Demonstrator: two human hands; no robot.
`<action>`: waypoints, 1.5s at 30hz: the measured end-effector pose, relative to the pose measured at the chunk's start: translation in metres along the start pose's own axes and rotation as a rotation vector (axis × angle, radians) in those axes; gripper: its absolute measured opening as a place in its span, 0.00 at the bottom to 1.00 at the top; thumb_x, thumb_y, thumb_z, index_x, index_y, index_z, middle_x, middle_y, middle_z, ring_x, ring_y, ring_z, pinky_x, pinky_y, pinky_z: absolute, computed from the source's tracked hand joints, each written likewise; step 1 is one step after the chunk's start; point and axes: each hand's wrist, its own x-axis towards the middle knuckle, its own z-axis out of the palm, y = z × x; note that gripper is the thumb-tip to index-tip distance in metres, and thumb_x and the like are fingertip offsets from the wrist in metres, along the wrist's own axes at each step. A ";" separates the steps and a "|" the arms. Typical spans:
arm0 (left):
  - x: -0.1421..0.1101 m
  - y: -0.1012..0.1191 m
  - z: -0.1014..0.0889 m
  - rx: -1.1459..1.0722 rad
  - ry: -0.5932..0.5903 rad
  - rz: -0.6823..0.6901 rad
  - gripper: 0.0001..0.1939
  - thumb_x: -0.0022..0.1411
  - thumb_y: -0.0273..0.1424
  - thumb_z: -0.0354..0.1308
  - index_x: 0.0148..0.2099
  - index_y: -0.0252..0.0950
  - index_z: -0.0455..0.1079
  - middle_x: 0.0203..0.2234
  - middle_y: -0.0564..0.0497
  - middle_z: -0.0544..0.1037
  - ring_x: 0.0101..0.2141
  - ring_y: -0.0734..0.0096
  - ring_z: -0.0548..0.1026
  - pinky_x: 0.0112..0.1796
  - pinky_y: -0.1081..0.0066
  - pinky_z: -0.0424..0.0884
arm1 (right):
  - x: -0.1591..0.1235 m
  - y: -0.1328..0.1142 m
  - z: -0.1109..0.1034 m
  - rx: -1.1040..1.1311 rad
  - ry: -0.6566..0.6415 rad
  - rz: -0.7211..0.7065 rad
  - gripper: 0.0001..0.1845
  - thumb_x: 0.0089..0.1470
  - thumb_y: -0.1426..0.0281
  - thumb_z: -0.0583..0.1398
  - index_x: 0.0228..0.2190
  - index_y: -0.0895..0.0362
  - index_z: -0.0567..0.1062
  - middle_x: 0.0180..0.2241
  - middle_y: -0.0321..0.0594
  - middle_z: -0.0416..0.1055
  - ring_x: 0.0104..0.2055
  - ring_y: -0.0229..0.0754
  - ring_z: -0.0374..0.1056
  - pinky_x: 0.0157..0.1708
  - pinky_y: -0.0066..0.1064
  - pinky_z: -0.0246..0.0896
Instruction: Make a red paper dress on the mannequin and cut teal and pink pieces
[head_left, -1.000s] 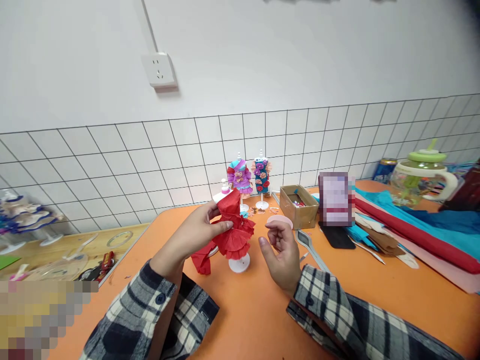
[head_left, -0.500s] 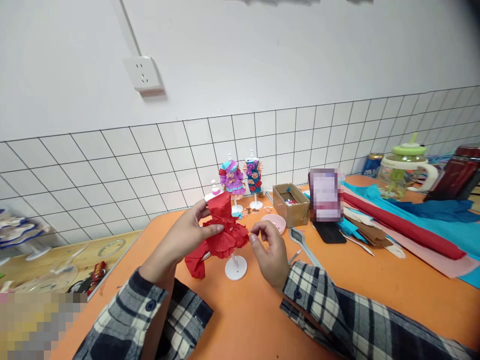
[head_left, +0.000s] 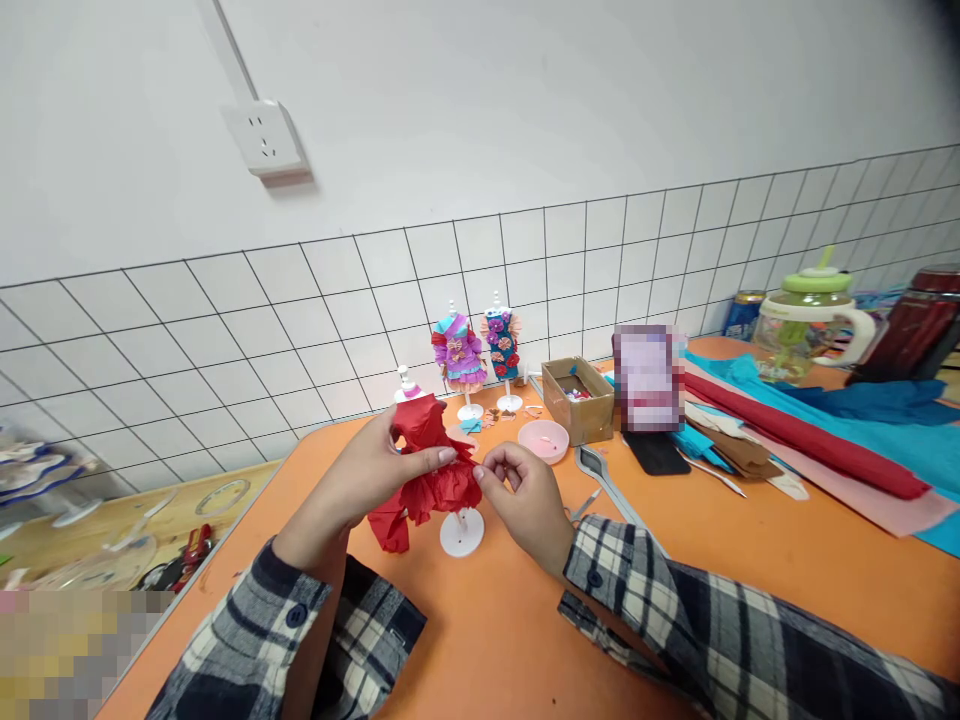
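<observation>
Red ruffled dress (head_left: 438, 490), one, is clasped by left hand (head_left: 358, 472), pinched by right hand (head_left: 529, 505).

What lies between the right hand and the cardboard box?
In the head view, the pink dish lies between the right hand and the cardboard box; a grey tool lies just right of the dish.

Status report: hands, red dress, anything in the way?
Left hand gripping red dress. Right hand at its ruffled edge. White stand beneath. Pink dish beyond right hand, seemingly not blocking.
</observation>
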 end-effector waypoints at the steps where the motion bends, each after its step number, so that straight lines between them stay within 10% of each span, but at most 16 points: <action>1: 0.000 0.000 0.000 -0.010 -0.011 0.019 0.31 0.50 0.44 0.68 0.53 0.36 0.67 0.41 0.46 0.79 0.44 0.53 0.76 0.42 0.61 0.73 | 0.000 0.000 -0.001 0.005 0.022 -0.020 0.06 0.53 0.68 0.58 0.26 0.55 0.68 0.25 0.32 0.63 0.29 0.36 0.61 0.30 0.28 0.57; 9: 0.002 0.000 -0.005 -0.062 -0.046 0.076 0.25 0.49 0.43 0.69 0.47 0.37 0.70 0.45 0.46 0.78 0.46 0.54 0.76 0.44 0.62 0.73 | -0.008 -0.013 -0.008 -0.161 -0.005 -0.311 0.02 0.50 0.71 0.61 0.29 0.55 0.70 0.28 0.35 0.66 0.32 0.39 0.62 0.34 0.31 0.56; 18: 0.002 0.000 -0.008 -0.023 -0.121 0.060 0.14 0.56 0.40 0.65 0.42 0.39 0.73 0.42 0.49 0.80 0.44 0.57 0.76 0.44 0.63 0.73 | 0.001 -0.010 -0.007 -0.194 -0.038 -0.212 0.01 0.52 0.72 0.61 0.30 0.53 0.73 0.32 0.37 0.72 0.38 0.42 0.66 0.38 0.33 0.59; 35: 0.005 -0.008 -0.011 0.001 -0.102 0.147 0.22 0.53 0.38 0.67 0.49 0.37 0.71 0.48 0.45 0.78 0.51 0.53 0.73 0.53 0.54 0.68 | 0.006 -0.002 -0.018 -0.219 0.160 -0.496 0.06 0.54 0.71 0.58 0.37 0.56 0.71 0.30 0.36 0.66 0.33 0.39 0.62 0.35 0.32 0.57; 45: 0.008 -0.016 -0.012 0.007 -0.137 0.235 0.18 0.55 0.36 0.66 0.48 0.38 0.71 0.46 0.47 0.78 0.48 0.56 0.74 0.52 0.57 0.69 | 0.005 0.002 -0.017 -0.283 0.059 -0.506 0.08 0.54 0.73 0.57 0.35 0.54 0.76 0.34 0.39 0.71 0.37 0.42 0.63 0.39 0.36 0.56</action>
